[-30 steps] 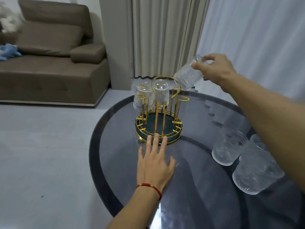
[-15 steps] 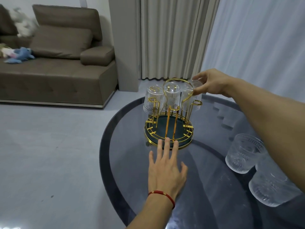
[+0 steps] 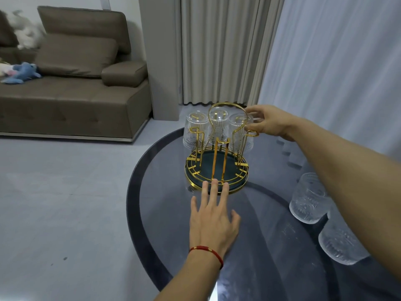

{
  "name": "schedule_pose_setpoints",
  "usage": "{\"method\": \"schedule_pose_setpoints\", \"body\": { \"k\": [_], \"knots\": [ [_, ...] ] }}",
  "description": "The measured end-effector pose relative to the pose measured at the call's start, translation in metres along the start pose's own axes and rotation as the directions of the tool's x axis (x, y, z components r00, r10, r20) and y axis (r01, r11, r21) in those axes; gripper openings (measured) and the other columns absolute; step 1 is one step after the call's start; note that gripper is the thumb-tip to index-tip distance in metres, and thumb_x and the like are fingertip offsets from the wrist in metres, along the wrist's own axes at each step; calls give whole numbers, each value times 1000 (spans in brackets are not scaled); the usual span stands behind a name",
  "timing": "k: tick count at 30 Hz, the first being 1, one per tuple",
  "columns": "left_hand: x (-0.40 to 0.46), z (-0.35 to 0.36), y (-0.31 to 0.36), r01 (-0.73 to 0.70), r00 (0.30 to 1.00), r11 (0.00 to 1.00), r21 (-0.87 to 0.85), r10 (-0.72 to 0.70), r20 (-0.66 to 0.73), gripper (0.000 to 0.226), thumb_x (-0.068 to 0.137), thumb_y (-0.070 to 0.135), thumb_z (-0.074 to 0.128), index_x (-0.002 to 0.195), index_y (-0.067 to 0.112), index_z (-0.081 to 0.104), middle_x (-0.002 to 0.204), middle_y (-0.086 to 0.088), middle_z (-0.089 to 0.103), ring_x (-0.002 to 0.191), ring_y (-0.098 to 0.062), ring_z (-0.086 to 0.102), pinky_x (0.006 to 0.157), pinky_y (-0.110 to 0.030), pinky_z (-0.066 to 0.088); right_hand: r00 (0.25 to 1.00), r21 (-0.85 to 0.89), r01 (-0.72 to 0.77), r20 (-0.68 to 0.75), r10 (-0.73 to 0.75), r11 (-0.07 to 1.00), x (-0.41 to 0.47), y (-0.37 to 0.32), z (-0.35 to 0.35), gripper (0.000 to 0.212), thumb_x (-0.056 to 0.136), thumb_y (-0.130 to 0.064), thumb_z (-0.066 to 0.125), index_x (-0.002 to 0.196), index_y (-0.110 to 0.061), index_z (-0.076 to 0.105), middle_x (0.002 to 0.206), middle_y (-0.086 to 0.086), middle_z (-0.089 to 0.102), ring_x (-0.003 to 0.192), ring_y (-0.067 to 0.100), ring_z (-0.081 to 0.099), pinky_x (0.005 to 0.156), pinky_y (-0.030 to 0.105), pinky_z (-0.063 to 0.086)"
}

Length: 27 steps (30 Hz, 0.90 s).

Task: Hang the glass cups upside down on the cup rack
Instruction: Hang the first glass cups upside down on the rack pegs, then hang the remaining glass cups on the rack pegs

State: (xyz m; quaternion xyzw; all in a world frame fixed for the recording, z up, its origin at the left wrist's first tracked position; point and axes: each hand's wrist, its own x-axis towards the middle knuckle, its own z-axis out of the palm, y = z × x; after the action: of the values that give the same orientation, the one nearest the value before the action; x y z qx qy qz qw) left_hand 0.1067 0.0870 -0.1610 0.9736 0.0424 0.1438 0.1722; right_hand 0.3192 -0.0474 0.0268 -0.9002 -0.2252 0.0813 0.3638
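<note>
Since a second ago the right cup point(image 3: 239, 131) has gone from tilted in the air to upside down over a right-hand peg of the rack point(image 3: 217, 168), and the right hand point(image 3: 269, 124) has come down with it. That hand's fingers are curled loosely about the cup's upturned base, touching the glass; whether they grip it or only rest on it cannot be told. Two more cups hang inverted on the rack: the left cup point(image 3: 196, 132) and the middle cup point(image 3: 219, 126), behind the gold loop handle. The rack stands toward the far side of the table point(image 3: 165, 213), its round dark tray ringed in gold wire. The left hand point(image 3: 213, 222) lies flat and open on the table, holding nothing, fingertips touching the tray's near rim; a red cord circles its wrist. Two loose cups point(image 3: 309, 199) stand upright near the right edge, just beside each other. A brown sofa point(image 3: 71, 101) sits far left, curtains behind.
</note>
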Motion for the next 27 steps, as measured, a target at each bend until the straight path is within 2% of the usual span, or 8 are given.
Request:
{"method": "schedule_pose_setpoints", "body": {
  "k": [4,9,12,15,17,20,24,27],
  "knots": [
    [1,-2,-1,-1,1000,1000,-1,1,1,69,99,48,33,159,31,7,170,-1,1,154,-22,-10,123,-55,11,971,-195,16,-229,-62,981,-45,8,-4,46,97,-14,65,142,-14,59,138,8,64,122,24,62,103,34,48],
    [1,-4,-2,-14,1000,1000,22,14,-17,71,95,47,39,159,26,16,168,-4,16,155,-26,1,121,-56,19,794,-364,56,-549,-263,930,-167,29,27,30,88,-12,63,117,-12,69,117,8,70,109,28,63,99,43,48],
    [0,-4,-2,-22,1000,999,24,22,-15,72,93,47,41,159,25,19,167,-6,19,154,-27,4,121,-56,19,695,-289,-34,-695,-185,957,-244,46,53,39,82,-25,63,120,-14,65,123,6,61,114,28,54,102,43,43],
    [-2,-5,-1,-33,999,999,9,33,-9,73,94,48,42,159,23,19,167,-8,19,154,-29,4,122,-54,18,612,-167,-252,-791,23,953,-289,62,74,63,79,-32,77,134,-11,56,138,15,49,128,38,44,108,49,36],
    [-4,-7,0,-42,999,999,14,42,9,74,95,49,43,159,23,18,168,-8,16,154,-29,2,123,-53,16,583,-19,-367,-784,214,930,-300,69,78,84,76,-36,83,145,-9,44,146,18,42,135,38,37,113,50,33],
    [-10,-10,3,-58,998,996,72,57,20,78,94,54,42,160,23,14,170,-6,7,155,-30,0,122,-54,16,611,230,-375,-667,426,898,-305,78,76,100,78,-45,83,155,-9,30,151,15,43,140,35,42,114,49,38],
    [-22,-16,34,-114,993,991,63,116,-27,79,92,54,47,158,21,18,170,-6,7,155,-28,1,121,-57,19,683,360,-370,-519,514,856,-307,88,86,92,82,-47,80,153,-16,30,150,7,50,132,30,52,107,43,44],
    [-30,-25,68,-196,978,979,-58,191,-84,73,92,45,54,155,19,27,168,-7,17,154,-26,9,119,-55,27,682,358,-376,-517,517,855,-304,92,91,84,84,-48,78,148,-20,31,148,6,54,129,33,54,111,55,41]
  ]
}}
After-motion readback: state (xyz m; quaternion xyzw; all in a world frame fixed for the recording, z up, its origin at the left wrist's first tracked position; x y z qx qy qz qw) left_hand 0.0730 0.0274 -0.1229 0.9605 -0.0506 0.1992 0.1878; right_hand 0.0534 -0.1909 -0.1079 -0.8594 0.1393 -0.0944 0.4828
